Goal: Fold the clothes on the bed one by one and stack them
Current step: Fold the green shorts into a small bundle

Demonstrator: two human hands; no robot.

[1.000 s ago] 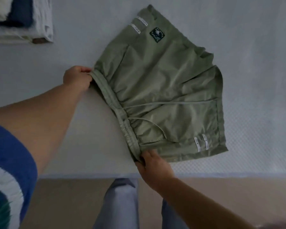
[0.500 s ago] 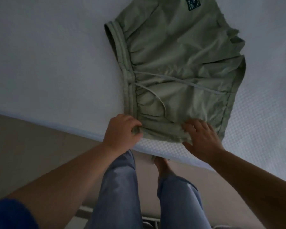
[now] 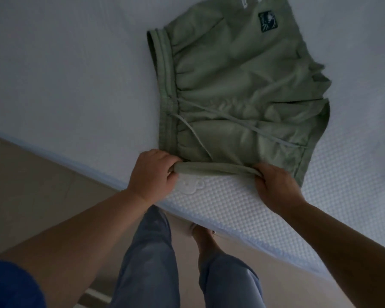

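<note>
A pair of olive-green shorts (image 3: 238,85) lies flat on the white bed (image 3: 65,74), waistband to the left, with a pale drawstring across the front and a dark square patch near the top. My left hand (image 3: 152,172) grips the near corner at the waistband. My right hand (image 3: 276,185) grips the near edge further right. Between them the near edge is rolled up off the mattress into a narrow fold.
The bed's edge (image 3: 220,210) runs diagonally just below my hands, with a textured mattress side. Beige floor (image 3: 31,185) lies to the left. The person's legs in blue trousers (image 3: 149,263) and a foot stand against the bed.
My left hand left the far waistband end and came to the near corner. My right hand slid right along the near edge. Both now pinch that edge, lifted into a fold.
</note>
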